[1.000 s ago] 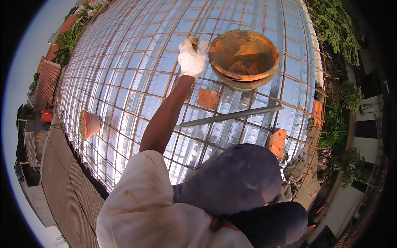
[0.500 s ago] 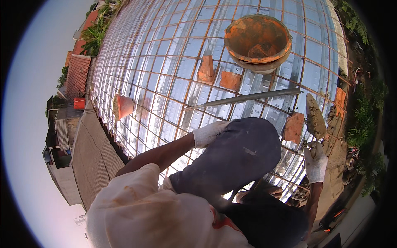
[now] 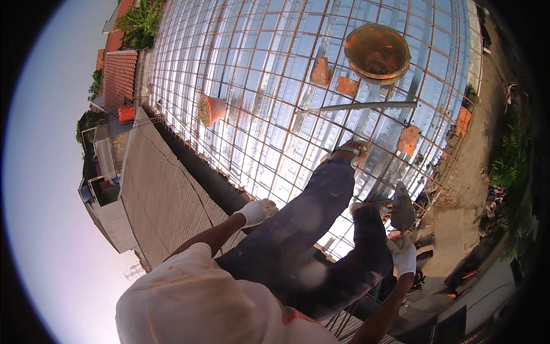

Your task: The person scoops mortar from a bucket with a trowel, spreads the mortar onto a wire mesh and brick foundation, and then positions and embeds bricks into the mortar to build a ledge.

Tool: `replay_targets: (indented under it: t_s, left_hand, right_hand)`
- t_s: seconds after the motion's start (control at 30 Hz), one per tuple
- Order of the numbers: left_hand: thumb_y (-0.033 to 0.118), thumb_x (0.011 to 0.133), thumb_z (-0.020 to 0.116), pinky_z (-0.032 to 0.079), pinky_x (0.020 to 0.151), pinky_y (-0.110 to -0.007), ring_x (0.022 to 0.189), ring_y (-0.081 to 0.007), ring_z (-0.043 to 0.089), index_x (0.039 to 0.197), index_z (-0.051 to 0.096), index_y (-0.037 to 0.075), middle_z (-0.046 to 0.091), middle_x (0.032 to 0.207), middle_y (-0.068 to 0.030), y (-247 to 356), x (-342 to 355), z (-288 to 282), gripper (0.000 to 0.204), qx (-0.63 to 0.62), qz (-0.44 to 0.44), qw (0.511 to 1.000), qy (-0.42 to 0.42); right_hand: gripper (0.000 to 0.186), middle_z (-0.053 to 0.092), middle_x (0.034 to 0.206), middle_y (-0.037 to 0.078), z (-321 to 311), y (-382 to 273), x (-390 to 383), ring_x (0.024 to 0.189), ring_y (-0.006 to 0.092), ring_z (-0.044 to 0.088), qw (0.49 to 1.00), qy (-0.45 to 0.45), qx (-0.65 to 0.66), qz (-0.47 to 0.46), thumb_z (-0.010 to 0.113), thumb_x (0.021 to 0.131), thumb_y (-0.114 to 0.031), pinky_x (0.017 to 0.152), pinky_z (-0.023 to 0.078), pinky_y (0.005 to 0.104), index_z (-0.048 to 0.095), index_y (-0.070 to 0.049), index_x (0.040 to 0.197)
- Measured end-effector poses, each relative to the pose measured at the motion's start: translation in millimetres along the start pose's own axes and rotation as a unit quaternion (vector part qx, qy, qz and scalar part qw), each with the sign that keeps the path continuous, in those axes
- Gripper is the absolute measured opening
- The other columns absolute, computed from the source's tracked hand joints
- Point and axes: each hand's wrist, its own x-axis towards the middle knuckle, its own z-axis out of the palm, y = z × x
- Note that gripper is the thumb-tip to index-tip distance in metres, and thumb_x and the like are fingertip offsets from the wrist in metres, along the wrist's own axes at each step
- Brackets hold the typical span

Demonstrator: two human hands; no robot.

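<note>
Catching a foot [image 3: 354, 150] on the rebar mesh [image 3: 269, 120] could unbalance the person and jolt the trowel [image 3: 403, 207] loose. The right hand [image 3: 403, 255] has its fingers wrapped round it, out at the person's right side; how spread the left hand [image 3: 259, 212] is, I cannot tell.

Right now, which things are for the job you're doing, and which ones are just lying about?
For the job, it seems:
trowel, held in the gloved right hand
round tub, probably, because it's stained inside, though no hand touches it

Just lying about, as far as I can tell:
long grey bar
reddish brick pieces
orange bucket, off to the left
</note>
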Motion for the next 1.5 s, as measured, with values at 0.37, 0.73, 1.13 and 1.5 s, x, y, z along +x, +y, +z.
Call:
replay_targets:
  t_s: [0.37, 0.73, 1.13, 1.5]
  left_hand:
    - [0.030, 0.106, 0.063, 0.050, 0.108, -0.036, 0.131, -0.0320, 0.065, 0.142, 0.067, 0.002, 0.070, 0.141, -0.0173, -156.0, -102.7, 86.3, 0.045, -0.444, -0.080, 0.892, 0.004]
    - [0.040, 0.100, 0.075, 0.053, 0.078, -0.031, 0.090, -0.0125, 0.064, 0.140, 0.065, -0.002, 0.071, 0.111, -0.0023, -312.3, 49.0, -82.3, 0.059, -0.571, -0.129, 0.792, 0.176]
    - [0.048, 0.105, 0.065, 0.053, 0.103, -0.038, 0.126, -0.0273, 0.067, 0.153, 0.057, 0.000, 0.067, 0.143, -0.0188, -479.8, 344.3, -413.6, 0.068, -0.564, 0.046, 0.684, 0.460]
    - [0.060, 0.098, 0.073, 0.056, 0.086, -0.040, 0.093, -0.0279, 0.072, 0.124, 0.074, 0.001, 0.075, 0.107, -0.0166, -523.9, 464.4, -522.5, 0.064, -0.712, 0.056, 0.608, 0.348]
  right_hand:
    - [0.024, 0.071, 0.093, 0.017, 84.0, -45.9, -79.4, 0.082, 0.0298, 0.068, 0.991, 0.119, 0.056, 0.016, 0.074, 0.097, -0.018, 0.081, 0.054, 0.0422, 0.063, 0.002, 0.105]
    - [0.031, 0.074, 0.100, 0.024, 183.7, -147.3, -51.6, 0.095, 0.0455, 0.072, 0.953, 0.158, -0.252, 0.048, 0.076, 0.095, -0.022, 0.082, 0.053, 0.0540, 0.064, 0.000, 0.113]
    - [0.029, 0.073, 0.090, 0.020, 297.5, -206.8, -12.8, 0.090, 0.0417, 0.073, 0.932, 0.059, -0.336, 0.124, 0.082, 0.085, -0.017, 0.081, 0.057, 0.0509, 0.067, -0.001, 0.103]
    - [0.024, 0.073, 0.089, 0.018, 329.6, -233.1, -7.3, 0.090, 0.0412, 0.073, 0.910, 0.041, -0.390, 0.133, 0.083, 0.083, -0.015, 0.080, 0.057, 0.0519, 0.067, -0.004, 0.097]
